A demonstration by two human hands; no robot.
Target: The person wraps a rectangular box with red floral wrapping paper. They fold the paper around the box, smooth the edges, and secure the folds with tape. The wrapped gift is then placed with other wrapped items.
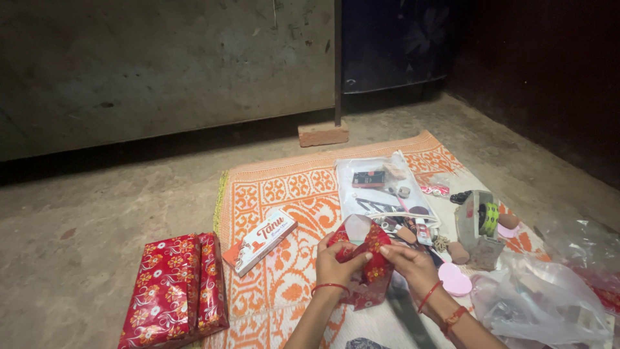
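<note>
Both hands meet over an orange patterned mat (284, 194) spread on the floor. The left hand (336, 262) and the right hand (407, 262) hold a small parcel (365, 255) between them, partly covered in red flowered wrapping paper; the fingers of each hand are closed on the paper's folds, pressing it against the parcel. To the left, off the mat's edge, two wrapped boxes (174, 291) in the same red paper lie side by side on the floor. A flat white and red carton (259, 241) lies on the mat near the left hand. Beyond the hands sits a clear pouch (381, 187) of small items, a tape dispenser (479, 226) to its right, and a pink heart-shaped thing (455, 280) just beside the right wrist.
</note>
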